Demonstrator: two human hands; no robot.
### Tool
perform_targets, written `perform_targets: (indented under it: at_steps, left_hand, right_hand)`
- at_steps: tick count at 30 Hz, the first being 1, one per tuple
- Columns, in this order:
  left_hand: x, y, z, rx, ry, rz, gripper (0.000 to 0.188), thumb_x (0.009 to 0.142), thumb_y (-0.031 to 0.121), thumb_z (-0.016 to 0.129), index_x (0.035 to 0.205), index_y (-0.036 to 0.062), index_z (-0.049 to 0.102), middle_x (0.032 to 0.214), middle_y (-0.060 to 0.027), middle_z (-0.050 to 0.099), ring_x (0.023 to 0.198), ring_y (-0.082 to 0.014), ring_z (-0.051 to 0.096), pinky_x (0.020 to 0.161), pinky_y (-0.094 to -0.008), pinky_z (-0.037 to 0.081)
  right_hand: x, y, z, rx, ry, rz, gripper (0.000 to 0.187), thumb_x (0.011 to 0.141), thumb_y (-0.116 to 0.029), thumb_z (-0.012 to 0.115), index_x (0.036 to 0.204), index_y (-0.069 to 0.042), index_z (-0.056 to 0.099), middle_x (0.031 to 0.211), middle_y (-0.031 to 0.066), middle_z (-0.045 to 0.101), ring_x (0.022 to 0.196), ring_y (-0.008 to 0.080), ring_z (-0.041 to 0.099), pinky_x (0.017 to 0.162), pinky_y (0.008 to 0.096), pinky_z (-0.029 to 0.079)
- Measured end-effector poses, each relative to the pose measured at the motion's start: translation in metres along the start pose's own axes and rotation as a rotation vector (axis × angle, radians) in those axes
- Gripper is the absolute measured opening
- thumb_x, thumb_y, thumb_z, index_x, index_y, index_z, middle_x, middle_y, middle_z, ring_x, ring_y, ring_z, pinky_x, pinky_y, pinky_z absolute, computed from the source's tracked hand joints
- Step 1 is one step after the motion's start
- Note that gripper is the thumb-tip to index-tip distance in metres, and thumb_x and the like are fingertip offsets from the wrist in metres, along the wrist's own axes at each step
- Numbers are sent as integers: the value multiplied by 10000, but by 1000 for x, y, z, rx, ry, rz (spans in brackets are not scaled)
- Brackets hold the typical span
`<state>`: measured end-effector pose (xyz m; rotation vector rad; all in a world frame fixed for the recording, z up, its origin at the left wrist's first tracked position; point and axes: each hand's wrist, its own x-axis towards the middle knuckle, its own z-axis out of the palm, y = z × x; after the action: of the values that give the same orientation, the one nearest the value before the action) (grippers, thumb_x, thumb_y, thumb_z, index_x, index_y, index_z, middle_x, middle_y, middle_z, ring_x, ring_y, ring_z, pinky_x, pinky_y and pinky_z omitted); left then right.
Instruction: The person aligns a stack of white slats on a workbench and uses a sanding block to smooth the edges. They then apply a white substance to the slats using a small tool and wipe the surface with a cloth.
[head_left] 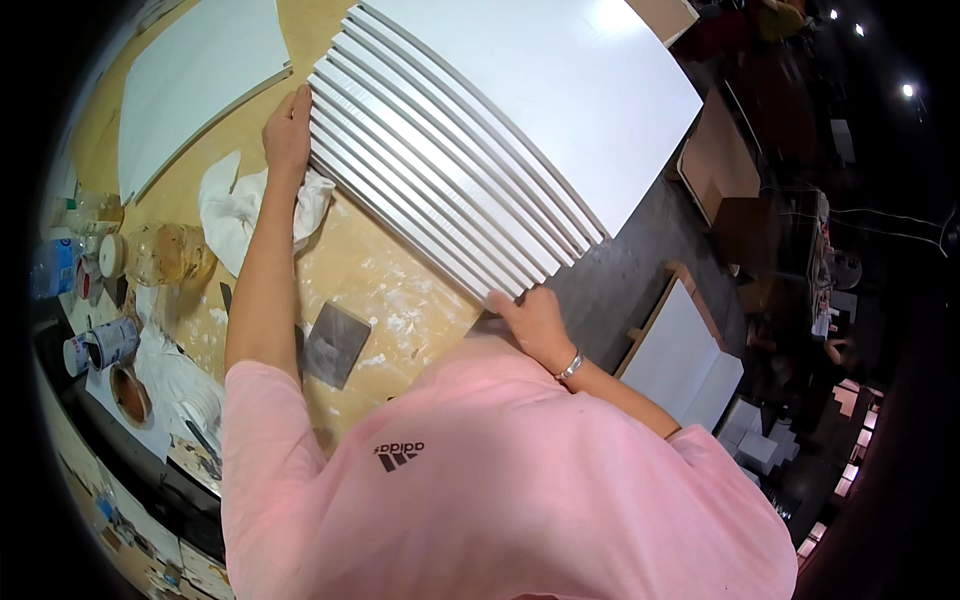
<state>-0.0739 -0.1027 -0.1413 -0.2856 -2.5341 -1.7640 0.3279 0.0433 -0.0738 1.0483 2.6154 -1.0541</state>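
A stack of glossy white panels [560, 90] lies on the yellowish worktable [385, 300]. Their near edges are staggered like shallow steps, with greyish edges. My left hand [288, 135] is at the left end of the nearest edge, fingers closed on the panel's corner. At the right end of that edge, my right hand [537, 322] grips the other corner, thumb on top and fingers curled partly out of sight. How many panels the hands hold is hidden. A crumpled white cloth [232, 215] lies beside and partly behind my left forearm.
Nearer me on the table lies a dark grey square pad [337, 343]. Another white panel [205, 85] rests at the far left. Clear plastic bottles [170, 252] and paint-stained cans [112, 342] stand left. Beyond the table's right edge, white boards [670, 350] lean near the grey floor [625, 270].
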Motion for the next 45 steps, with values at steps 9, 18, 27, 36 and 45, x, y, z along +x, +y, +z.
perform_targets:
  at_steps: [9, 18, 27, 36, 45]
  left_hand:
    - [-10, 12, 2, 123, 35, -1, 493, 994, 507, 467, 1134, 95, 700, 970, -180, 718, 947, -372, 670, 832, -420, 500]
    - [-5, 25, 7, 325, -25, -33, 529, 982, 550, 438, 1075, 83, 669, 943, -193, 701, 928, -412, 647, 805, -471, 490]
    - [-15, 14, 7, 348, 23, 142, 459, 1019, 477, 399, 971, 68, 602, 906, -205, 671, 859, -432, 630, 751, -503, 472]
    - [-15, 20, 6, 504, 10, 146, 434, 1018, 456, 388, 971, 86, 610, 949, -185, 688, 888, -431, 640, 759, -524, 483]
    - [-8, 19, 12, 509, 34, 166, 478, 995, 510, 402, 1013, 94, 636, 974, -167, 705, 918, -415, 655, 783, -518, 493]
  right_hand:
    - [-4, -26, -1, 73, -130, 7, 513, 869, -444, 715, 830, 68, 706, 745, 238, 684, 687, 392, 654, 663, 434, 512]
    - [2, -23, -6, 151, -146, 149, 527, 878, -445, 710, 810, 78, 698, 716, 244, 671, 652, 393, 635, 641, 423, 495]
    - [8, -5, 7, 115, -74, 36, 470, 877, -389, 683, 867, 80, 680, 690, 219, 661, 588, 321, 619, 629, 416, 493]
    - [3, 0, 14, 175, -22, 39, 594, 918, -480, 643, 692, 68, 650, 630, 264, 602, 604, 437, 581, 602, 479, 458]
    - [10, -2, 2, 209, -53, 81, 600, 923, -466, 646, 694, 89, 622, 578, 250, 548, 519, 363, 494, 576, 456, 431]
